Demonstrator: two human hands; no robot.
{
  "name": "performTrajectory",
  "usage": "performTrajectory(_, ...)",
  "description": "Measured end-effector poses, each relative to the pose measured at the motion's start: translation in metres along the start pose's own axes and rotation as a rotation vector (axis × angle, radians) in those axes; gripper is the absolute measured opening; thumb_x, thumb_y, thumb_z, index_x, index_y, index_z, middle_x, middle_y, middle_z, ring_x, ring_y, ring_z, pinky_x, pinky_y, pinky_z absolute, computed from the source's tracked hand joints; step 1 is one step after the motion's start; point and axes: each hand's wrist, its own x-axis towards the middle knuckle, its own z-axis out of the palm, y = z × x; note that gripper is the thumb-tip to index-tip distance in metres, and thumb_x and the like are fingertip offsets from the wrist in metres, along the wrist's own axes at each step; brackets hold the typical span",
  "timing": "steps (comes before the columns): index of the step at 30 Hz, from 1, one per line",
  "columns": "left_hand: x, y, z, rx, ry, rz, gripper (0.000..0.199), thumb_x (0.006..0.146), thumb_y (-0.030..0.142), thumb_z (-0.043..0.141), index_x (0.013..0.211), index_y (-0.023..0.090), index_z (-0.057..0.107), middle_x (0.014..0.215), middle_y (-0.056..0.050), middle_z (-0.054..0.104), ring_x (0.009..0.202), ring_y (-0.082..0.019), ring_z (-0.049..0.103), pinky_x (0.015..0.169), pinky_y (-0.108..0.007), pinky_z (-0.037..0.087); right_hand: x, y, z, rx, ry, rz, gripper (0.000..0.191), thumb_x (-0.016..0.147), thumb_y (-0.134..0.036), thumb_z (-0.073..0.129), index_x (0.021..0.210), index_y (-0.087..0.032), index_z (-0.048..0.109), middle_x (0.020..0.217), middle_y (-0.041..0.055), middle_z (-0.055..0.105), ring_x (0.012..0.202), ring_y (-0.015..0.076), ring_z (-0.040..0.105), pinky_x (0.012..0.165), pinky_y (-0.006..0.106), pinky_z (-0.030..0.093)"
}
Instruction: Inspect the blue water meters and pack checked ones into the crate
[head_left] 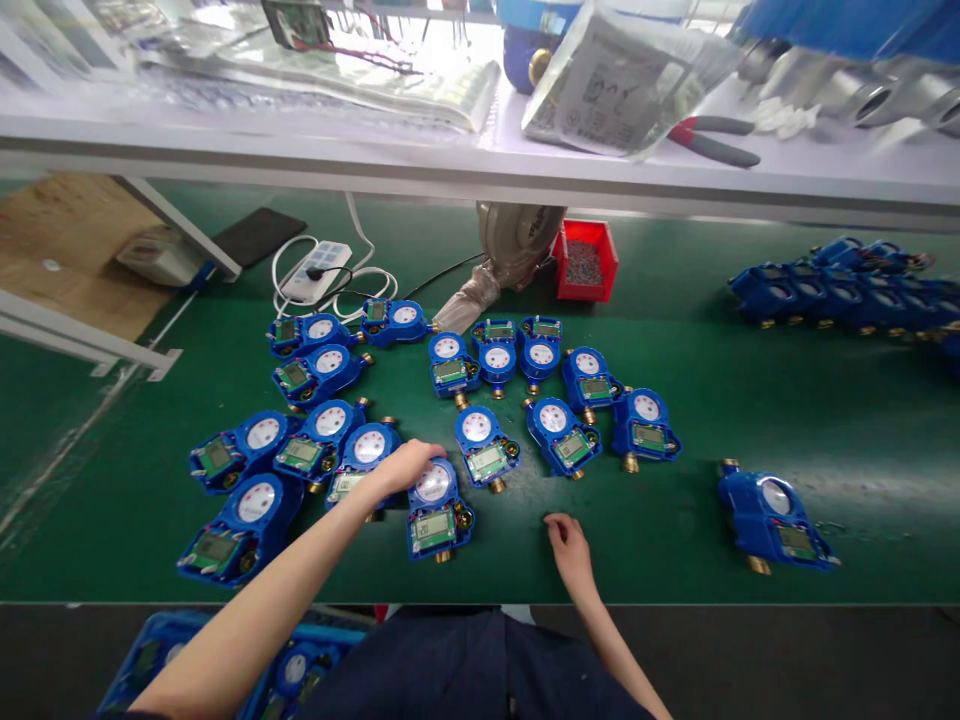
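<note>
Closest in, left hand (pixel 401 468) grips the top end of a blue water meter (pixel 436 525), fingers curled over its dial rim, meter lying flat. Just right of that meter, right hand (pixel 570 550) rests open and empty on the green counter (pixel 675 540). Beyond that meter, more blue meters (pixel 480 445) lie spread face up, then a red bin (pixel 586 262) of small parts and a white power strip (pixel 318 272).

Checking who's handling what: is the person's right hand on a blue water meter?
No, the right hand is over the green bench mat, apart from the meters; the left hand is on a blue water meter.
</note>
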Motion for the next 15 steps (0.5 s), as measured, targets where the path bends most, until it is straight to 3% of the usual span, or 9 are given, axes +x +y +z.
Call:
performTrajectory(2, -0.012, 0.006, 0.014, -0.021, 0.004, -0.014, 0.043, 0.076, 0.009, 0.045, 0.113, 0.02, 0.063, 0.098, -0.009, 0.073, 0.094, -0.022, 0.067, 0.082, -0.028, 0.048, -0.001, -0.015, 0.017, 0.068, -0.138, 0.001, 0.032, 0.08, -0.043, 0.047, 0.086, -0.017, 0.066, 0.087, 0.0101, 0.067, 0.081, 0.0246, 0.061, 0.081, 0.041, 0.046)
performTrajectory(4, -0.025, 0.01, 0.031, -0.092, 0.085, -0.034, 0.042, 0.08, 0.011, 0.041, 0.116, 0.02, 0.061, 0.105, -0.008, 0.071, 0.099, -0.02, 0.065, 0.086, -0.028, 0.047, -0.001, -0.036, 0.039, 0.159, -0.312, 0.009, 0.039, 0.082, -0.049, 0.048, 0.094, -0.016, 0.066, 0.088, 0.0084, 0.069, 0.078, 0.023, 0.063, 0.078, 0.039, 0.048)
performTrajectory(8, -0.049, 0.013, 0.075, -0.333, 0.414, -0.212, 0.041, 0.088, 0.032, 0.038, 0.123, 0.017, 0.053, 0.129, -0.009, 0.058, 0.12, -0.021, 0.052, 0.103, -0.034, 0.037, 0.001, -0.082, 0.084, 0.45, -0.676, 0.076, 0.05, 0.08, -0.055, 0.054, 0.113, -0.018, 0.061, 0.106, 0.0072, 0.068, 0.098, 0.024, 0.06, 0.093, 0.042, 0.042)
performTrajectory(11, -0.064, 0.016, 0.108, -0.574, 0.482, -0.466, 0.05, 0.09, 0.046, 0.034, 0.127, 0.016, 0.047, 0.13, -0.012, 0.056, 0.121, -0.023, 0.052, 0.103, -0.038, 0.039, 0.003, -0.102, 0.104, 0.575, -0.721, 0.129, 0.058, 0.073, -0.054, 0.063, 0.119, -0.02, 0.056, 0.116, 0.0054, 0.064, 0.111, 0.0238, 0.054, 0.102, 0.044, 0.035)
performTrajectory(15, -0.081, 0.023, 0.134, -0.97, 0.434, -0.554, 0.057, 0.089, 0.053, 0.033, 0.132, 0.017, 0.04, 0.138, -0.01, 0.05, 0.124, -0.02, 0.05, 0.102, -0.031, 0.042, -0.006, -0.098, 0.108, 0.641, -0.722, 0.161, 0.059, 0.067, -0.054, 0.069, 0.116, -0.023, 0.058, 0.11, 0.0039, 0.066, 0.109, 0.024, 0.054, 0.1, 0.046, 0.037)
